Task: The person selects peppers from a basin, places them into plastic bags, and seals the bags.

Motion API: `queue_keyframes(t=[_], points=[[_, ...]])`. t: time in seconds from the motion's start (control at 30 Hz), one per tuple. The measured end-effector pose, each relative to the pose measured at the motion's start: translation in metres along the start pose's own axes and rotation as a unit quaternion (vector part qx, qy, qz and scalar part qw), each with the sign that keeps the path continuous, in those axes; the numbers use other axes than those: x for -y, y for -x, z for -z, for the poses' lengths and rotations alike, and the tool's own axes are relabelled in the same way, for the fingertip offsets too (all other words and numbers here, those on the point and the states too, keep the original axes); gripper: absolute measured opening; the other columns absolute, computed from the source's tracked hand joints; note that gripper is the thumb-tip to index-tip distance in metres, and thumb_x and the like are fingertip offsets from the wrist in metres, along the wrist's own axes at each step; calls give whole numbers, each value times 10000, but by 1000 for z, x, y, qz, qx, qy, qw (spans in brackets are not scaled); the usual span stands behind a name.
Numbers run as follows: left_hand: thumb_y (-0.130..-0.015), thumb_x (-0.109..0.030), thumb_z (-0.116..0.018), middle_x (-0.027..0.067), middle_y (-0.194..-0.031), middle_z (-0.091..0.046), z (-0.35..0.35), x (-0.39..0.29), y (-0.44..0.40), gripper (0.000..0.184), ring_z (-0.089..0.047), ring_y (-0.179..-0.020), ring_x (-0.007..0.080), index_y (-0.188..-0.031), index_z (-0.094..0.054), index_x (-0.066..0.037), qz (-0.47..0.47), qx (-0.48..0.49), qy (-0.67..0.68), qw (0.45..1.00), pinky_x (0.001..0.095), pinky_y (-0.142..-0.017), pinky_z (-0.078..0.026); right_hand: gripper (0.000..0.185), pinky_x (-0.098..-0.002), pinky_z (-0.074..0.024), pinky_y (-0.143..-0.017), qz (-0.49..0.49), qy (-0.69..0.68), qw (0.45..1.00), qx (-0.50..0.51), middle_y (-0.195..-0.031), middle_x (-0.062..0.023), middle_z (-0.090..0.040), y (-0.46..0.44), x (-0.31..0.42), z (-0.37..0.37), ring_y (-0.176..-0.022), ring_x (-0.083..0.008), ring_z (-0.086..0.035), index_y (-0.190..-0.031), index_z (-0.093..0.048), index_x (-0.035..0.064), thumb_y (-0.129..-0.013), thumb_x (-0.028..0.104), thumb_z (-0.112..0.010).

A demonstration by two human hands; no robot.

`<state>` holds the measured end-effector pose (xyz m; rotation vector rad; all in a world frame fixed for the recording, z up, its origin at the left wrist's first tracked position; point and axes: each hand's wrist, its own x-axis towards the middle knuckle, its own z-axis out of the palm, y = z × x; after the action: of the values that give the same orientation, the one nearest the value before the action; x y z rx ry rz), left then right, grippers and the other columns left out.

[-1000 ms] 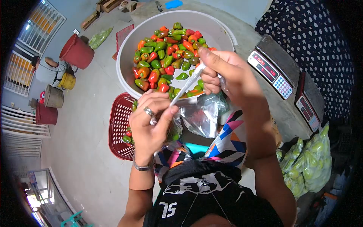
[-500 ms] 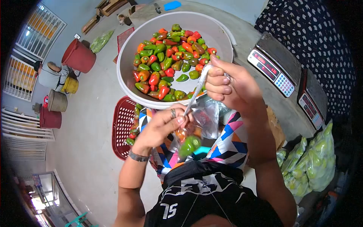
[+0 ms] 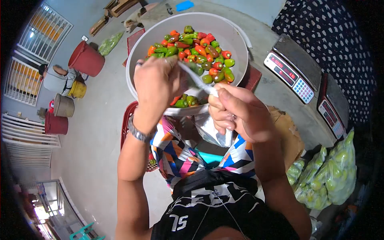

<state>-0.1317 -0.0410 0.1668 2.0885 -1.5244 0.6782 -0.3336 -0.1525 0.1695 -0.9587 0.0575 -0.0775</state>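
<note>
A twisted strip of clear plastic bag (image 3: pixel 196 80) is stretched between my two hands over the near part of a big grey tub (image 3: pixel 134 52). My left hand (image 3: pixel 157 80) is closed on one end of it, blurred, above the red and green peppers (image 3: pixel 200 50). Lower and to the right, my right hand (image 3: pixel 240 110) grips the other end between thumb and curled fingers. More clear plastic (image 3: pixel 212 130) hangs below my right hand, over my lap. The filled part of the bag is mostly hidden behind my left hand.
A red perforated basket (image 3: pixel 127 124) stands left of my legs. Two digital scales (image 3: pixel 294 72) (image 3: pixel 330 108) are at the right, with bags of green vegetables (image 3: pixel 328 176) below. At the far left a person (image 3: pixel 58 80) is near buckets (image 3: pixel 86 60).
My left hand has swung up and over the tub from near my lap, and its end of the plastic rose with it. My right hand has moved lower.
</note>
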Motion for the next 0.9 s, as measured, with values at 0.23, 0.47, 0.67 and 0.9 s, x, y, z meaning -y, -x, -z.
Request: queue_keyframes(t=[0.23, 0.47, 0.67, 0.9], points=[[-887, -30, -736, 117, -1067, -758, -20, -1, -56, 111, -685, -870, 143, -967, -780, 33, 124, 201, 601, 764, 252, -752, -539, 374, -255, -335, -544, 124, -255, 957, -57, -656, 63, -347, 34, -7, 59, -542, -83, -345, -818, -421, 152, -1110, 369, -337], [-884, -161, -781, 74, -793, -766, -38, -16, -46, 141, -684, -717, 83, -931, -811, -31, 147, 279, 281, 906, 259, -705, -554, 330, -236, -330, -548, 223, -72, 969, -85, -692, 45, -396, 27, -5, 78, -562, -98, -368, -873, -470, 121, -1111, 315, -350], [-882, -135, -765, 122, -888, -775, -46, -28, -65, 169, -715, -793, 143, -966, -796, 9, 225, 143, 556, 787, 283, -778, -571, 327, -252, -363, -556, 60, -189, 978, 58, -707, 6, -400, -7, -67, 37, -583, -98, -396, -877, -440, 101, -1077, 358, -470], [-866, -88, -749, 148, -947, -759, -43, 16, -21, 158, -710, -852, 178, -990, -787, 1, 193, 225, 681, 670, 326, -807, -582, 244, -212, -460, -594, 53, -65, 983, -165, -778, 47, -544, -44, -54, 116, -623, -58, -495, -1035, -597, 82, -1074, 304, -503]])
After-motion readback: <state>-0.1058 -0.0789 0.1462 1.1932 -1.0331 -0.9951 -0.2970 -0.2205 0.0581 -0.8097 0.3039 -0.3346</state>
